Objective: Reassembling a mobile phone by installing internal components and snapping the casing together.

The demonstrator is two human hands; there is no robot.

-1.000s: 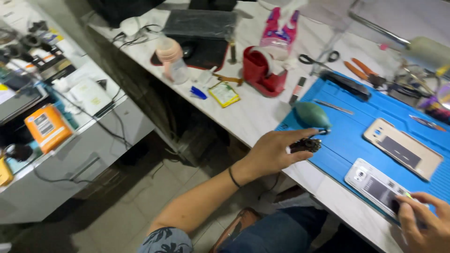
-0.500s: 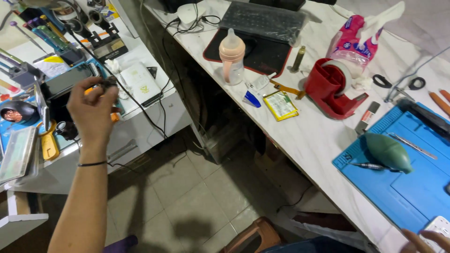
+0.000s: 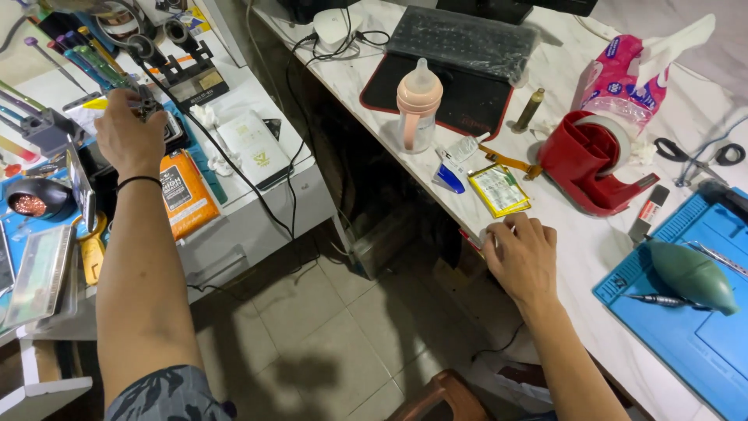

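My left hand (image 3: 128, 136) reaches over the side bench (image 3: 257, 210) on the left. Its fingers are curled at a rack of screwdrivers and tools (image 3: 86, 66), against a small dark metal part; whether it grips that part is hidden. A black band circles that wrist. My right hand (image 3: 520, 253) rests knuckles-up on the front edge of the white marble table (image 3: 576, 249), fingers curled, nothing visible in it. A yellow-edged flat packet (image 3: 499, 189) lies just beyond its fingertips.
On the table stand a baby bottle (image 3: 418, 105), a red tape dispenser (image 3: 592, 164), a keyboard on a dark pad (image 3: 467, 39), scissors (image 3: 701, 156) and a blue mat (image 3: 693, 312) with a green blower bulb (image 3: 689, 274). An orange box (image 3: 183, 191) and cables lie on the bench. Tiled floor lies between.
My left hand left the blue mat and swung over to the tool rack on the side bench. My right hand came off the phone and moved to the table edge.
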